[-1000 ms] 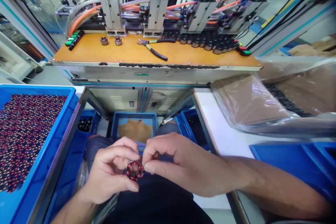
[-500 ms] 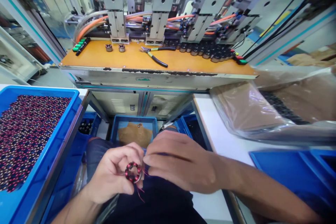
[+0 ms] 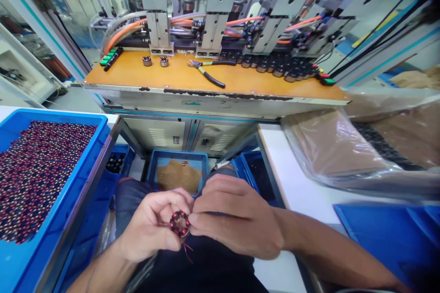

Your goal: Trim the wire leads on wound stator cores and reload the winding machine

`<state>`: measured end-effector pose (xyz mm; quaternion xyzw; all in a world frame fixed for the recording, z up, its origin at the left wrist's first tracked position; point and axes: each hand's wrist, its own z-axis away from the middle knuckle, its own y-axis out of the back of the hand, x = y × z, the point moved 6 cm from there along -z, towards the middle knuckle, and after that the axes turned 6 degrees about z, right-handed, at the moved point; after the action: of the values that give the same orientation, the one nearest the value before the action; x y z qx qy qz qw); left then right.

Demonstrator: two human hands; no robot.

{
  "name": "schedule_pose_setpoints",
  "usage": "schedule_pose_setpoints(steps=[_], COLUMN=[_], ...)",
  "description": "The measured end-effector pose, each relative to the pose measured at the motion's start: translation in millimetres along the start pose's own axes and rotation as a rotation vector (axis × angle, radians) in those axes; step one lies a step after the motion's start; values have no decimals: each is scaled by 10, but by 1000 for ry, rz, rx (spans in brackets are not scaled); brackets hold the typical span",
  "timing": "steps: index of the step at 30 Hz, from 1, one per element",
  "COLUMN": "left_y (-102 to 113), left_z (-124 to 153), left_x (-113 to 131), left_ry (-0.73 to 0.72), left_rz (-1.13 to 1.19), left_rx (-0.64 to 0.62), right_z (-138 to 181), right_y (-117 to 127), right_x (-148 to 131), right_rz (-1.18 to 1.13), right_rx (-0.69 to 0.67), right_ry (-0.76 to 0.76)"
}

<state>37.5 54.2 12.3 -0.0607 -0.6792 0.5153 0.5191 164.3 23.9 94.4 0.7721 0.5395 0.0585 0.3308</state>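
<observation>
A small ring-shaped motor stator [image 3: 179,224] with red wire windings is held between the thumb and fingers of my left hand [image 3: 154,222], its open centre facing me. Thin red wire ends [image 3: 187,252] hang loose below it. My right hand [image 3: 237,217] is closed in a pinch at the stator's right edge, its fingertips touching or nearly touching it. Whatever sits between those fingertips is hidden. Both hands are above my lap.
At left, a blue bin [image 3: 103,121] holds many wound stators. Cutting pliers [image 3: 209,73], two stators [image 3: 155,61] and dark cylindrical parts [image 3: 275,66] lie on the orange machine ledge [image 3: 127,75]. A plastic-lined box [image 3: 330,142] stands right; a blue tray [image 3: 151,169] sits low ahead.
The right fingertips have come in closer against the stator's edge. The stator is turned slightly in the left hand. The whole view has shifted a little.
</observation>
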Motion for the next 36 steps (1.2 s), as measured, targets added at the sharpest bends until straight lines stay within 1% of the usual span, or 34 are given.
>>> schedule_pose_setpoints(steps=[2, 4, 8, 10, 12, 16, 18, 21, 25, 27, 29, 31, 33, 35, 36], left_y=[17, 33, 31, 45, 86, 129, 128, 120, 108, 88, 55, 32, 38, 64, 79], left_z=[-11, -19, -9, 4, 14, 46, 77, 103, 82, 54, 31, 19, 12, 1, -9], left_x=[19, 60, 154, 186, 202, 163, 165, 169, 166, 194, 235, 267, 269, 246, 225], left_ry=[-28, -102, -294, -344, -314, -67, -29, -98, -219, -273, -333, -392, -411, -387, -350], left_rz=[-48, -136, -362, -439, -482, -541, -566, -545, -450, -405, -384, -360, -296, -200, -162], left_rx=[5, 15, 30, 49, 82, 62, 72, 115, 124, 88, 21, -44, -85, -98, -91], right_z=[33, 64, 141, 184, 215, 246, 247, 245, 252, 253, 256, 257, 252, 242, 233], right_y=[-12, -41, -115, -132, -134, -152, -168, -179, -156, -151, -152, -158, -160, -151, -141], right_x=[1, -2, 43, 47, 33, 37, 41, 40, 54, 66, 80, 85, 68, 32, 10], right_rz=[-8, -9, -38, -56, -48, -26, -21, 21, 110, 125, 116, 96, 69, 59, 57], right_rx=[54, 86, 137, 181, 218, 211, 201, 209, 240, 235, 232, 235, 247, 249, 243], right_ry=[-42, -100, -326, -381, -369, -330, -313, -330, -439, -476, -491, -467, -400, -314, -274])
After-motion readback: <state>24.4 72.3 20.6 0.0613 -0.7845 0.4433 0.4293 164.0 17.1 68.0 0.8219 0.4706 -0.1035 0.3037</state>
